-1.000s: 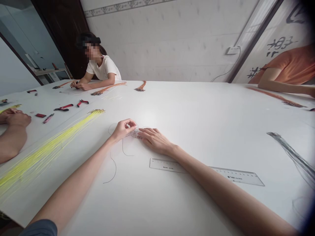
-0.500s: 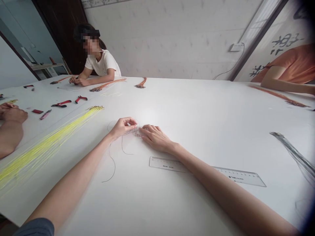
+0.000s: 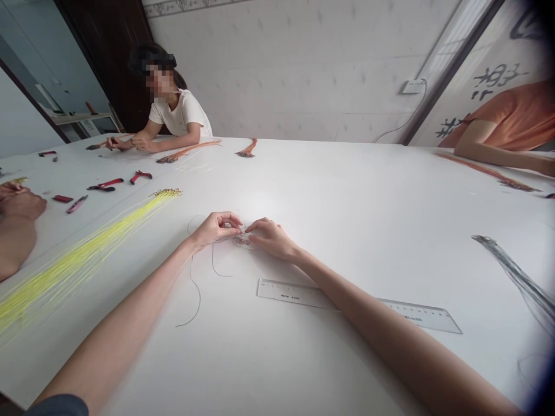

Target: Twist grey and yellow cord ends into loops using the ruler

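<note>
My left hand point(image 3: 215, 228) has its thumb and fingertips pinched together at a thin dark cord point(image 3: 193, 289), which loops loosely over the white table point(image 3: 329, 190). My right hand point(image 3: 271, 238) sits just to the right, its fingertips pressing on a small transparent piece point(image 3: 243, 240) with a reddish mark inside. That piece lies on the table between my hands. The fine detail at my fingertips is too small to make out. A clear plastic ruler point(image 3: 295, 293) lies just below my right hand, partly hidden by my right forearm.
A long bundle of yellow cords point(image 3: 82, 254) lies left, and a grey bundle point(image 3: 515, 277) lies right. Red-handled pliers point(image 3: 141, 175) and orange cord bundles point(image 3: 186, 151) lie farther off. Co-workers point(image 3: 177, 112) sit around the table, one with a hand point(image 3: 21, 205) at left.
My right hand has curled from lying flat onto the transparent piece, and my hands are slightly closer together. The co-worker opposite has moved one hand left along the table.
</note>
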A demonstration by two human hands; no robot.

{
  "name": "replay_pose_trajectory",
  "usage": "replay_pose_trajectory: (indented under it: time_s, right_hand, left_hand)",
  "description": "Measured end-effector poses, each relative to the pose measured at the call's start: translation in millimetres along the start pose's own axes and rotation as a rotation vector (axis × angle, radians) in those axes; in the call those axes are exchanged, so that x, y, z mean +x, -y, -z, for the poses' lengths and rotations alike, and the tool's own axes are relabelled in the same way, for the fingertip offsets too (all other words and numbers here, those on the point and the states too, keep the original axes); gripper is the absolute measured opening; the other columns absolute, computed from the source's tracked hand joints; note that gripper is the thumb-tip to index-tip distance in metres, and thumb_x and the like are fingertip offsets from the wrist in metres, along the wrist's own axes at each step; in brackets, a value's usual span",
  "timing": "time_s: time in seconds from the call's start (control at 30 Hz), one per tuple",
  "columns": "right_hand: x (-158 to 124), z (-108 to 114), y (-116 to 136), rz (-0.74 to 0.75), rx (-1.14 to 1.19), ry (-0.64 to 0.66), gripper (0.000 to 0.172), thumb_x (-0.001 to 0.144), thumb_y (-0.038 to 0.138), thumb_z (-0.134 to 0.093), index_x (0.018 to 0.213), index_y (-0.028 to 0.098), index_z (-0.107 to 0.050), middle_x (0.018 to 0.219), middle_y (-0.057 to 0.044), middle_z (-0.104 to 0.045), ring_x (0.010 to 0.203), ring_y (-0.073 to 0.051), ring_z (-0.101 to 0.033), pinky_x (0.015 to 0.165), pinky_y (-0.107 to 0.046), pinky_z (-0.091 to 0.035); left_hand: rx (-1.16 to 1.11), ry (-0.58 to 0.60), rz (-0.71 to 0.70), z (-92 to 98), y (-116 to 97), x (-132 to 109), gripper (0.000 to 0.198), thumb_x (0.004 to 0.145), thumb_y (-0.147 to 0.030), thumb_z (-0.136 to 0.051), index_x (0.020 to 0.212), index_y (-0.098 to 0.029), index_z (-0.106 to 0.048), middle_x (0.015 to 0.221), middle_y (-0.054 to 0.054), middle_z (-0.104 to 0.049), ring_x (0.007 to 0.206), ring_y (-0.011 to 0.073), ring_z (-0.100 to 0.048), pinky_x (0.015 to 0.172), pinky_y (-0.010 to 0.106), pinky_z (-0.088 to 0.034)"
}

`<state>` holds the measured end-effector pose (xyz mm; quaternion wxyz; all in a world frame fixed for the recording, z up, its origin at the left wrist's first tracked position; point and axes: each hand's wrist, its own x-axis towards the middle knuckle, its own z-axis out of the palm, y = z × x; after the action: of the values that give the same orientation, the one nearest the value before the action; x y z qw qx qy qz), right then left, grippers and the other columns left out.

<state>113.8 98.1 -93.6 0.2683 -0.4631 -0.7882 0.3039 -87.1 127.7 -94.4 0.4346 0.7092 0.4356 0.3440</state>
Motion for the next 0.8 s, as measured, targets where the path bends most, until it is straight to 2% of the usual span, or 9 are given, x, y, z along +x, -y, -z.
replay_pose_trajectory:
  time_s: [0.23, 0.37, 0.47, 0.6, 0.8]
  right_hand:
    - [1.3, -11.4, 1.2, -0.032, 0.103, -0.096, 0.016, 0.077, 0.037, -0.059, 0.08, 0.024, -0.067, 0.105, -0.004, -0.057, 0.106, -0.021, -0.048, 0.097, -0.039, -0.025]
    - [0.2, -13.7, 2.9, -0.062, 0.188, -0.146, 0.011, 0.074, 0.03, -0.06, 0.072, 0.021, -0.065, 0.101, -0.006, -0.057, 0.102, -0.023, -0.048, 0.093, -0.039, -0.028]
    - [1.5, -13.6, 0.3, -0.078, 0.29, -0.167, 0.009, 0.072, 0.023, -0.056, 0.069, 0.018, -0.062, 0.1, -0.007, -0.056, 0.094, -0.021, -0.052, 0.085, -0.035, -0.034]
    - [2.1, -9.4, -4.5, -0.083, 0.468, -0.199, 0.013, 0.072, 0.029, -0.056, 0.068, 0.017, -0.058, 0.097, -0.006, -0.055, 0.086, -0.017, -0.051, 0.076, -0.03, -0.037]
    - [-3.0, 4.1, -7.8, -0.172, 0.762, -0.189, 0.027, 0.071, 0.042, -0.057, 0.069, 0.017, -0.051, 0.068, 0.0, -0.047, 0.06, -0.011, -0.044, 0.057, -0.026, -0.034]
  left_hand:
    - [-0.049, 0.102, 0.011, -3.4, -3.3, -1.1, 0.027, 0.067, -0.031, -0.072, 0.087, -0.015, -0.064, 0.077, 0.005, -0.068, 0.072, 0.0162, -0.064, 0.067, 0.025, -0.049]
    - [-0.073, 0.147, 0.013, -9.2, -8.2, -1.4, 0.024, 0.067, -0.03, -0.072, 0.085, -0.015, -0.065, 0.078, 0.005, -0.068, 0.074, 0.0173, -0.065, 0.07, 0.027, -0.051]
    - [-0.081, 0.137, 0.022, -10.2, -8.7, -1.4, 0.025, 0.066, -0.03, -0.073, 0.084, -0.015, -0.065, 0.078, 0.004, -0.068, 0.073, 0.0177, -0.065, 0.07, 0.029, -0.051]
    - [-0.072, 0.087, 0.035, -7.5, -5.1, -0.8, 0.026, 0.064, -0.031, -0.074, 0.082, -0.014, -0.066, 0.076, 0.004, -0.066, 0.072, 0.0175, -0.064, 0.071, 0.03, -0.05]
    - [-0.06, -0.017, 0.041, -5.2, -3.7, 0.2, 0.026, 0.062, -0.032, -0.075, 0.081, -0.015, -0.066, 0.076, 0.004, -0.063, 0.07, 0.0155, -0.06, 0.068, 0.03, -0.047]
